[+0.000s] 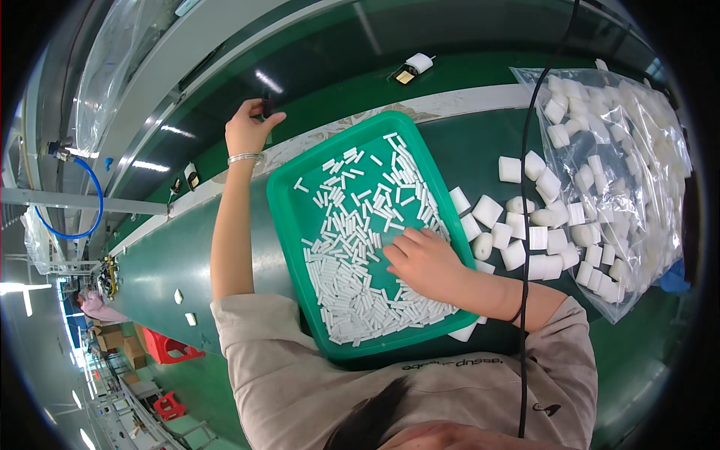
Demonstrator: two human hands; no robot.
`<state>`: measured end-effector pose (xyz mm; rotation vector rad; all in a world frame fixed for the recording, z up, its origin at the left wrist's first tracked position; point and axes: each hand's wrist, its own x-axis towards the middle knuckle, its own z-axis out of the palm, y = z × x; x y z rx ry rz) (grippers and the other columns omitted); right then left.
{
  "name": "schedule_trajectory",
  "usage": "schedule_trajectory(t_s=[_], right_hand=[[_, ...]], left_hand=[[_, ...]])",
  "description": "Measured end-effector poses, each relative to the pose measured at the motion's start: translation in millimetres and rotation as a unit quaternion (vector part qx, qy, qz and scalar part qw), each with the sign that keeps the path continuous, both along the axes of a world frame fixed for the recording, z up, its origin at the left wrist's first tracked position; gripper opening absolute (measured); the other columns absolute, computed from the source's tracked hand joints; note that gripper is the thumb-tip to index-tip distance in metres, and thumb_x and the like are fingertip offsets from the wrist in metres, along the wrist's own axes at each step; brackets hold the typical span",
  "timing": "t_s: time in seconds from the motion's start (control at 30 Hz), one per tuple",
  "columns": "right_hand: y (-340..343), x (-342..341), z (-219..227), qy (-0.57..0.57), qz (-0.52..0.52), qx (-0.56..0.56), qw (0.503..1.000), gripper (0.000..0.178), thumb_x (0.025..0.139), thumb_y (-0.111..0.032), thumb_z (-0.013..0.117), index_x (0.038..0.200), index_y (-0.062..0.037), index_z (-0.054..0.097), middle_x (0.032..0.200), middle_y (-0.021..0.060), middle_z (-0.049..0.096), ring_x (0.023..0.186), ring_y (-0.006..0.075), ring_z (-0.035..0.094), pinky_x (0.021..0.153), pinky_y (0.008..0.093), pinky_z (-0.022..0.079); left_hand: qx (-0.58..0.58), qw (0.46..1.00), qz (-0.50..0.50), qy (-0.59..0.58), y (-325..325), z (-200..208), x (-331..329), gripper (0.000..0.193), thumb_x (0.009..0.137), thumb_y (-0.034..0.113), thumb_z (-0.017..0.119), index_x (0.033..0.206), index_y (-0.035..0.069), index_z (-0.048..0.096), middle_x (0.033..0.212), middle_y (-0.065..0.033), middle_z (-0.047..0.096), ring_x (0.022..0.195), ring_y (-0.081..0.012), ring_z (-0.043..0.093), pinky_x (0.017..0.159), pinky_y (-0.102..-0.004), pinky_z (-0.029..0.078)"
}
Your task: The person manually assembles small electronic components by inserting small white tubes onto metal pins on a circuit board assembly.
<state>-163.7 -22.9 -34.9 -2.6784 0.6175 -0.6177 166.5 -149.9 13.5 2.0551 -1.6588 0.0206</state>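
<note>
Left arm outstretched, right arm bent, right fingers curled

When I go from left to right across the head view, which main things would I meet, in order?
Blue hose → upper red plastic stool → the person's left hand → green plastic tray → clear plastic bag.

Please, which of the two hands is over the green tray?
The right hand, among the small white pieces; the left hand is outside the tray, holding a dark object.
</note>
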Motion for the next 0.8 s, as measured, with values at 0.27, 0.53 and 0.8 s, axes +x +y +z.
schedule_trajectory(t_s=[0.27, 0.53, 0.8], right_hand=[[-9.4, -5.2, 5.3, -0.094, 0.02, 0.165, 0.982, 0.015, 0.069, -0.01, 0.062, 0.077, -0.0039, 0.052, 0.072, 0.0055, 0.054, 0.072, 0.0183, 0.053, 0.062, 0.0299, 0.043], [-22.1, -10.7, 18.9, -0.419, -0.071, 0.518, 0.742, 0.014, 0.077, -0.001, 0.058, 0.091, 0.0014, 0.058, 0.086, 0.0074, 0.059, 0.076, 0.0108, 0.056, 0.067, 0.0207, 0.044], [-21.6, -12.2, 21.0, -0.395, -0.085, 0.513, 0.758, 0.013, 0.077, -0.002, 0.058, 0.09, 0.0009, 0.058, 0.084, 0.0053, 0.058, 0.073, 0.0086, 0.054, 0.065, 0.0194, 0.043]], left_hand=[[-0.021, 0.714, -0.147, 0.684, 112.0, 11.3, -144.5, 0.037, 0.077, 0.001, 0.052, 0.113, 0.006, 0.042, 0.115, -0.0095, 0.047, 0.09, -0.0142, 0.054, 0.072, -0.0268, 0.051], [-0.079, 0.633, -0.114, 0.762, 144.6, -6.8, -157.2, 0.05, 0.073, -0.002, 0.056, 0.118, 0.003, 0.035, 0.105, -0.0139, 0.05, 0.091, -0.0218, 0.055, 0.073, -0.0314, 0.051], [-0.073, 0.713, -0.133, 0.684, 145.8, -7.1, -159.7, 0.054, 0.072, 0.0, 0.056, 0.121, 0.002, 0.033, 0.106, -0.0149, 0.049, 0.088, -0.0233, 0.056, 0.071, -0.0319, 0.052]])
